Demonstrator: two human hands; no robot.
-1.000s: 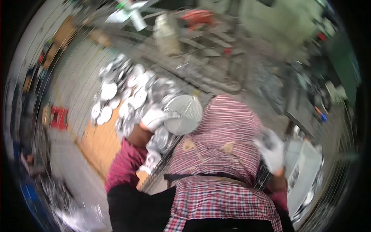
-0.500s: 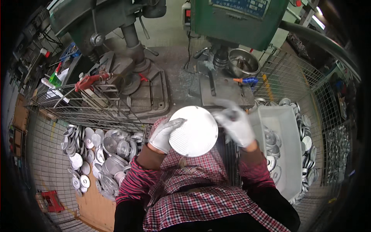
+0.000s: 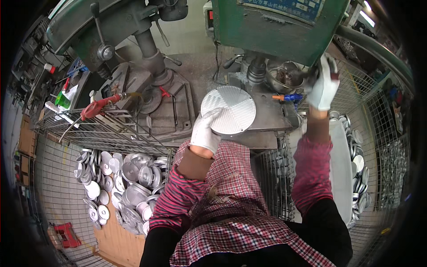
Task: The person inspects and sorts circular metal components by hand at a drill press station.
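My left hand pinches the near edge of the round metal disc, which lies flat on the desk below the green press. My right hand is closed on something right of the press; I cannot tell what. I judge I'm seating the disc; next, centre it under the spindle.

Machine table tight: round metal disc covers most of it, left hand on its near edge. Spindle and green machine head overhang the back, low clearance there. Right side blocked by metal bowl, blue-orange tool, and right hand raised at the head. Left: drill press column and wire rack in the way. Bare table only along the near right edge.
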